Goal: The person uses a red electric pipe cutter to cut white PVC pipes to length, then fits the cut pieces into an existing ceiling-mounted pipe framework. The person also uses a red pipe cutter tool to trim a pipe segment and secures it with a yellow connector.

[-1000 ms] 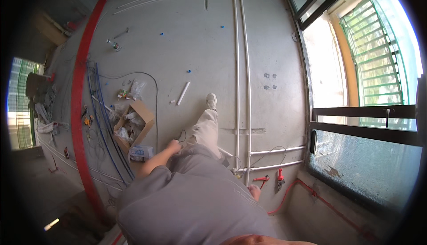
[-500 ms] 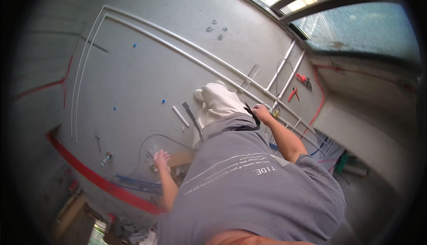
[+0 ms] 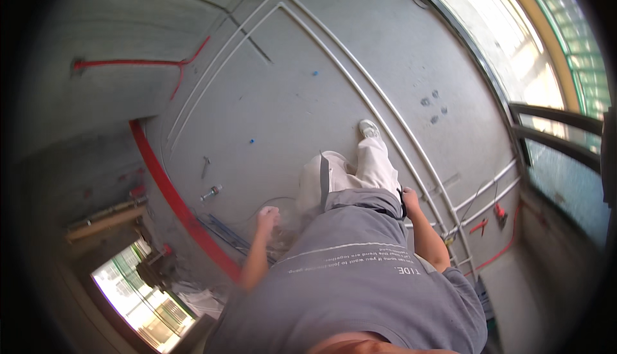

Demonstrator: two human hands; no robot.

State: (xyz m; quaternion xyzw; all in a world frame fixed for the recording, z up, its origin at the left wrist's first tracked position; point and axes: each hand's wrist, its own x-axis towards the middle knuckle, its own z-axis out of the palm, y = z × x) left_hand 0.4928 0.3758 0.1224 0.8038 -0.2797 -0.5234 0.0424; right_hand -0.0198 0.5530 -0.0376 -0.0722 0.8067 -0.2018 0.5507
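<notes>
1. Grey concrete floor (image 3: 289,97) filled most of the downward fisheye view, with the person's grey T-shirt and pale trousers at the centre and one white shoe (image 3: 368,128) stepping forward.
2. Left hand (image 3: 268,216) was curled into a loose fist, fingers together, hanging low beside the left leg. Something thin and clear, perhaps a plastic bag (image 3: 283,238), showed just below it; whether the fist gripped it could not be told.
3. Right hand (image 3: 409,197) rested at the hip, touching the waistband of the trousers, fingers together and holding nothing visible.
4. Twin white pipes (image 3: 360,90) ran along the floor in a long curve just to the right of the shoe (the bend was partly the lens's doing), with short branches toward the window wall.
5. Red conduit (image 3: 167,190) curved along the foot of the wall on the left, and a small metal tool (image 3: 211,193) lay near it, well apart from the feet.
6. Red-handled tools (image 3: 499,212) lay by the window wall on the right.
7. Risk, as a judgement: the forward foot was close to the raised pipes, so a step drifting right could catch on them and cause a trip or knock a pipe out of line; the loose clear plastic could also snag underfoot.
</notes>
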